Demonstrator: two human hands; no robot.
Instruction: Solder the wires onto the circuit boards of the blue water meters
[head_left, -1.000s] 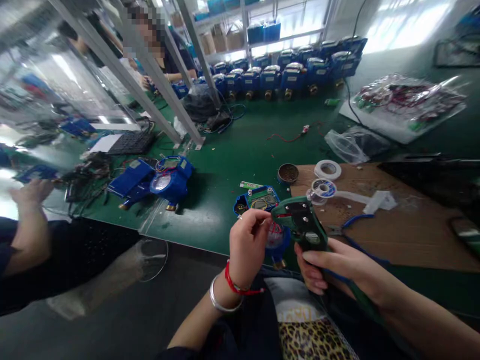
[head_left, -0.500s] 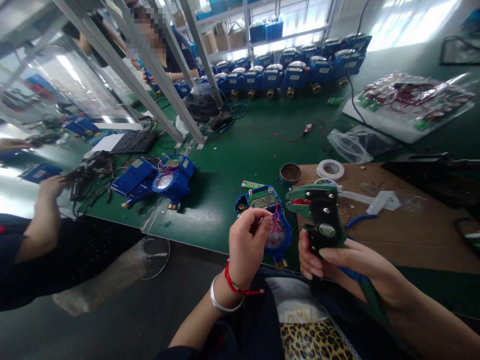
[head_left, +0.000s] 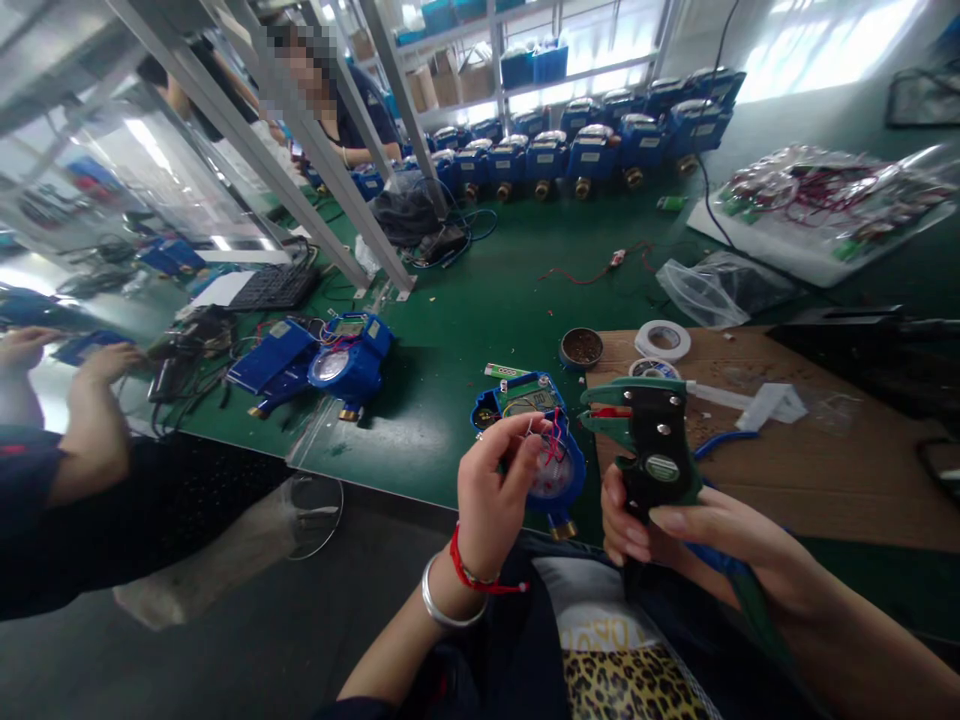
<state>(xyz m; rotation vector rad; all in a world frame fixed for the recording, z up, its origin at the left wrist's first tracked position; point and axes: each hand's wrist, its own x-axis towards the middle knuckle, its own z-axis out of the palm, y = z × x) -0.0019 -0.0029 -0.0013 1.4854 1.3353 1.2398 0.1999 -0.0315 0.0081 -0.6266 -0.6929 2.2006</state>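
Green bench mat (head_left: pixel 480 320), smooth, faintly glossy, flecked with wire scraps. Nearest: left hand (head_left: pixel 491 490), red cord and silver bangle at the wrist, fingertips pinched together on thin red wires (head_left: pixel 556 447) that loop up from an open water meter (head_left: pixel 525 420). The meter sits at the mat's near edge, just beyond that hand. It has a round blue plastic body, a brass threaded stub at its lower end and a clear dial face. Its lid is off, so a green circuit board with a small display shows on top. Right hand (head_left: pixel 697 540) is closed around the handles of a wire stripper (head_left: pixel 651 440), held upright just right of the meter and apart from the wires. Its head is green with a black plate, silver rivets, a round sticker and a red insert between jaws that point left. Beside it lies a flat brown cardboard sheet (head_left: pixel 810 480), dusted with scraps. At the sheet's far edge is a white tape roll (head_left: pixel 658 340), with a small round tin (head_left: pixel 580 347) of brownish stuff just left of it. Middle distance, left: a second blue meter (head_left: pixel 349 362) among tangled wires, with a black keyboard (head_left: pixel 274 285) behind it. A co-worker's forearm (head_left: pixel 90 440) shows at far left. Farther right: a crumpled clear plastic bag (head_left: pixel 712 285) and a white tray (head_left: pixel 795 250) of boards and red wires under film. At the back is a row of blue meters (head_left: pixel 577 150) with brass fittings.
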